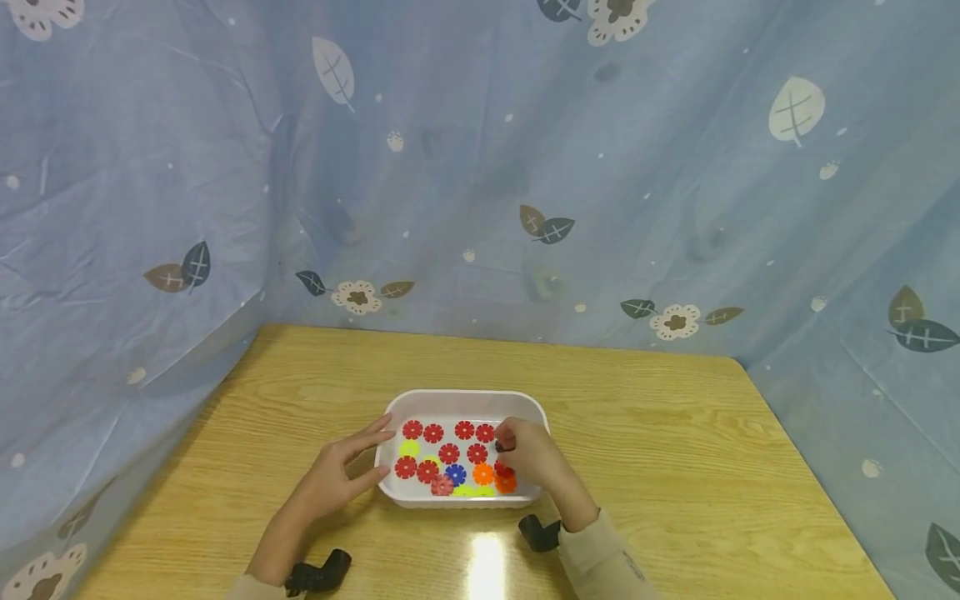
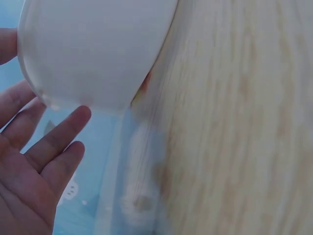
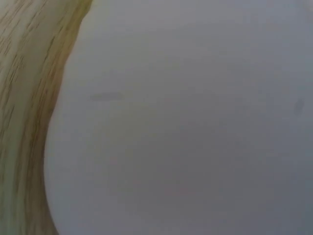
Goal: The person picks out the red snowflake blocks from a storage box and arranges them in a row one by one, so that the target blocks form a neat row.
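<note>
A white tray (image 1: 461, 503) holds several flat, notched plastic discs. Most are red discs (image 1: 448, 453); among them lie a blue disc (image 1: 454, 475), orange discs (image 1: 483, 474) and yellow discs (image 1: 408, 448). My left hand (image 1: 347, 468) is at the tray's left end, fingers spread and fingertips right at the rim. In the left wrist view its fingers (image 2: 61, 139) reach along the tray's outer wall (image 2: 98, 54). My right hand (image 1: 531, 450) is over the tray's right end, thumb and fingers pinching a small dark piece (image 1: 500, 447). The right wrist view shows only the tray's wall (image 3: 171, 127) and wood.
The tray stands on a wood-grain table (image 1: 660, 467). Blue patterned cloth (image 1: 465, 167) hangs behind the table and along both sides. Black wrist mounts (image 1: 321, 573) are strapped on both arms, close over the tabletop.
</note>
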`<state>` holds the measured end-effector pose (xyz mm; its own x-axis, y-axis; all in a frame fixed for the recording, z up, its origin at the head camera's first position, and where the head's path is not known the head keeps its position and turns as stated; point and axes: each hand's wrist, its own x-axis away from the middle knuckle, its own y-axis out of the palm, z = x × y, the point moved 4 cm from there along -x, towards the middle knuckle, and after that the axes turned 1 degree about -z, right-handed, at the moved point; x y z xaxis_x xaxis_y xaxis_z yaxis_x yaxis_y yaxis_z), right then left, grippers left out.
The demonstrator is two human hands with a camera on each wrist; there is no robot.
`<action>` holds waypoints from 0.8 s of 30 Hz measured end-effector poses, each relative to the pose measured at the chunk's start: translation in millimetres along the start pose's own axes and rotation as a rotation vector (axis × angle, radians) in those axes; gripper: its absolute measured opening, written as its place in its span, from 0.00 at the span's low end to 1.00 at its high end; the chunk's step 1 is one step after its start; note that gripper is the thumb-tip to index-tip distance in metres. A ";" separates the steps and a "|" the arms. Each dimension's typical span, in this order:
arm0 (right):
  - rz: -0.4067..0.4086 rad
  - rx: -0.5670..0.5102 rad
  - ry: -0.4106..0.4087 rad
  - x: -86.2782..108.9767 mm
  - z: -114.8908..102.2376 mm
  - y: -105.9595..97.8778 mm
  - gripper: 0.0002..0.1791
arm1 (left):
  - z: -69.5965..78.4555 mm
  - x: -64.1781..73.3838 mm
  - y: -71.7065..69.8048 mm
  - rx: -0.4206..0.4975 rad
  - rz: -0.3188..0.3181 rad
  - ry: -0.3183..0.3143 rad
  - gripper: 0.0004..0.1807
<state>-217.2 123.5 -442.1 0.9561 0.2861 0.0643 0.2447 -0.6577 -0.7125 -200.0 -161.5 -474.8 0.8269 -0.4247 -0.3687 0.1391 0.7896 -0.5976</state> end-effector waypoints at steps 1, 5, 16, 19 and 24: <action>-0.002 0.027 -0.001 -0.6 -0.1 1.2 0.11 | -0.2 0.2 0.1 0.001 0.002 0.003 0.24; -0.013 0.128 -0.010 -2.7 1.1 6.9 0.10 | -0.6 0.6 0.2 0.014 0.002 0.006 0.24; -0.053 0.258 -0.004 -5.6 0.6 13.6 0.12 | 0.1 0.9 -0.6 0.010 0.000 -0.006 0.24; -0.068 0.277 -0.007 -5.3 0.2 14.9 0.12 | -0.1 1.1 -0.6 0.005 0.001 -0.011 0.24; -0.078 0.295 -0.018 -4.9 0.3 16.1 0.12 | -0.3 1.9 0.0 0.003 -0.003 -0.010 0.24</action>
<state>-218.0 111.7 -454.0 0.9325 0.3417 0.1167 0.2575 -0.4029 -0.8783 -198.6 -162.4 -475.7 0.8320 -0.4225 -0.3596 0.1431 0.7897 -0.5966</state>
